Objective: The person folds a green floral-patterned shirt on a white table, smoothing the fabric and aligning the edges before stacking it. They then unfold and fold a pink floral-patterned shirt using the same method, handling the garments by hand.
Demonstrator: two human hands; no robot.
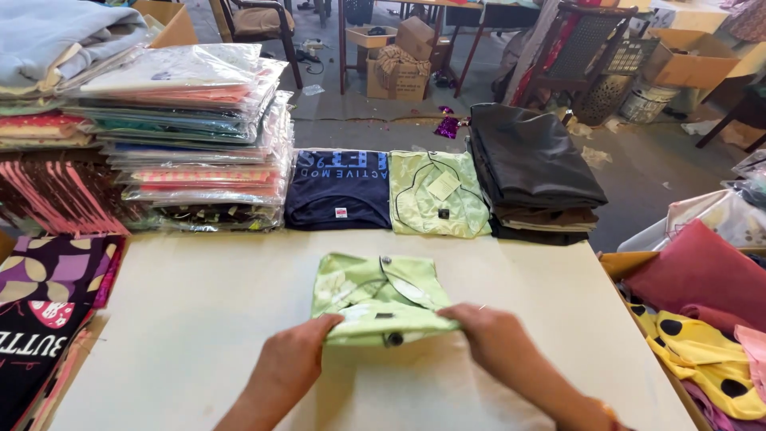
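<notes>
Here the left hand (294, 355) and right hand (493, 337) each pinch the near edge of a folded light-green shirt (377, 291) on the pale table (199, 319). Behind lies another green shirt with a square paper tag (444, 186); clear plastic packages (199, 136) are stacked at left.

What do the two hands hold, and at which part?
Both hold the folded light-green floral shirt at its near edge: left hand at the left corner, right hand at the right.

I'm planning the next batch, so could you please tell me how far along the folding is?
Done: a folded light green patterned shirt lies by the navy printed T-shirt at the white table's far edge. In hand: left hand and right hand grip another folded light green buttoned shirt. Left: loose yellow spotted garments.
</notes>
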